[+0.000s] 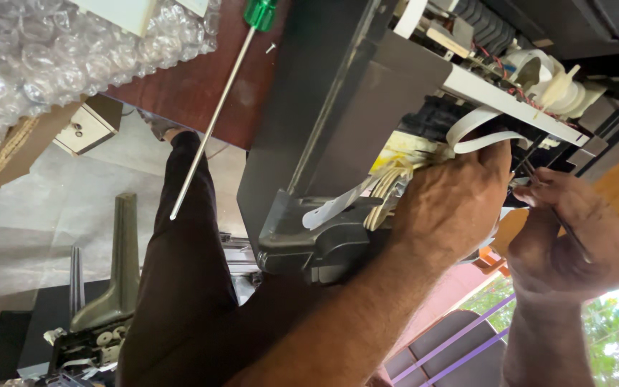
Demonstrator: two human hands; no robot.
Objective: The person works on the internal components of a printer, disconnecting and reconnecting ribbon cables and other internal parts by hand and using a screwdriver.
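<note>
On the dark wooden table (202,86), near its right edge, the opened printer (338,129) lies with its grey casing tilted and its insides showing along the far right. Your left hand (456,204) is pressed into that open side, fingers curled around the white ribbon cables (478,132) and the yellowish bundle of wires (388,190) just left of them; it is a closed grasp on the cables, though how tight I cannot tell. Your right hand (574,240) is clenched around a thin tool (539,183) whose tip points into the gap beside your left hand; the tip itself is hidden.

Judging from this, the outer cover is already off and the mechanism exposed: white gears (557,82) and red wires show at the far right. What seems left is freeing or seating the cables, since they are not yet loose from the frame.

Lying unused to the left, a long screwdriver with a green handle (216,115) rests across the table edge. Bubble wrap (30,57) sits at the far left, and a separate black part (98,315) lies low on the floor.
</note>
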